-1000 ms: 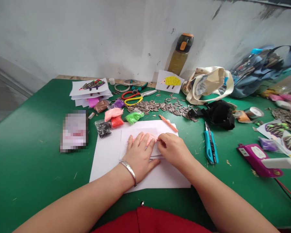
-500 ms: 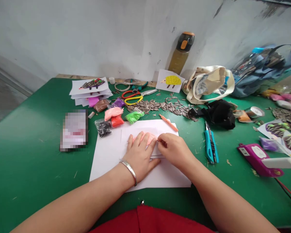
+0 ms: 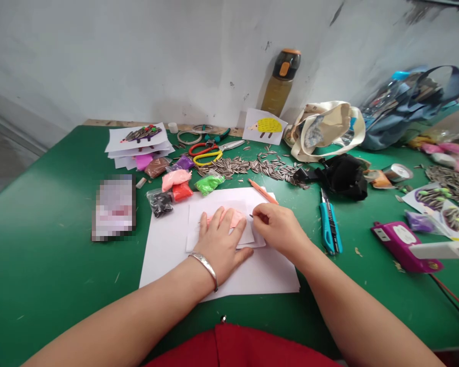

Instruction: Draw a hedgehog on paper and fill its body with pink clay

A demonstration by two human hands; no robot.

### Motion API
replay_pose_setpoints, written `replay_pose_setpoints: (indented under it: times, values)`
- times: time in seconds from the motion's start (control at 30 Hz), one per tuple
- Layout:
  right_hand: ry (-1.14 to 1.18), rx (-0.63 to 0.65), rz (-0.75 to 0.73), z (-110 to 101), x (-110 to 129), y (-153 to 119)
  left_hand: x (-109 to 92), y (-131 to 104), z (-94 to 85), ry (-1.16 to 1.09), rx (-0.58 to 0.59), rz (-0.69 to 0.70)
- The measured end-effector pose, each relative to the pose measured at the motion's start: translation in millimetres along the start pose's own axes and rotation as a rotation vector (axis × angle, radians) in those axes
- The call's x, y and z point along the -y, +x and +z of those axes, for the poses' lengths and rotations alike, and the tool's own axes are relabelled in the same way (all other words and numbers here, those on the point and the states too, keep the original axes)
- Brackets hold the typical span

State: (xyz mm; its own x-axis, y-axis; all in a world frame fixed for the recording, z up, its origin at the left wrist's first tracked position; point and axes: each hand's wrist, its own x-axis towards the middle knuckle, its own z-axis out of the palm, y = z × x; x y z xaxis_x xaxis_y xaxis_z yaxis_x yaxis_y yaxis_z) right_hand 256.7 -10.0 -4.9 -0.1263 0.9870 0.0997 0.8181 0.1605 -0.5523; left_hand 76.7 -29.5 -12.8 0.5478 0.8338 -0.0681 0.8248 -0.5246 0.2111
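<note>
My left hand (image 3: 220, 244), with a silver bangle at its wrist, lies flat with fingers spread. It presses on a small white paper (image 3: 248, 237) and partly covers a flattened pink clay shape (image 3: 236, 219). My right hand (image 3: 277, 224) is closed in a pinch just right of that shape. From its fingertips pokes a small dark piece (image 3: 251, 216), too tiny to name for sure. Larger white sheets (image 3: 168, 260) lie beneath. An orange pen (image 3: 262, 191) rests at their top edge, and bags of black clay (image 3: 159, 202) and green clay (image 3: 210, 183) are beyond.
Sunflower seeds (image 3: 229, 167) are strewn behind the sheets, near red-and-yellow-handled scissors (image 3: 206, 155). A blue utility knife (image 3: 331, 227) and a magenta device (image 3: 400, 247) lie to the right. At the back stand a bottle (image 3: 279, 84), a hedgehog picture (image 3: 265, 127) and a cream bag (image 3: 325, 132).
My right hand has drawn slightly right and up, away from the pink shape, so the dark piece in its fingertips shows. My left hand stays in place. The view has shifted a little.
</note>
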Motion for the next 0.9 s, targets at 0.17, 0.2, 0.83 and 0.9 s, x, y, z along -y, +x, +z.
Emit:
replay_pose_setpoints:
  times: [0.17,0.2,0.83,0.9]
  values:
    - [0.004,-0.002,0.01,-1,-1,0,1,-2,0.6,-0.013,-0.017,0.01]
    - [0.012,-0.005,0.011,-1,-1,0,2,-3,0.1,-0.021,-0.01,0.01]
    - [0.005,0.03,0.011,1,-1,3,-4,6,-8.1,-0.006,0.011,-0.047]
    - [0.0,0.035,0.02,2,-1,3,-5,8,-8.6,0.003,0.02,-0.051]
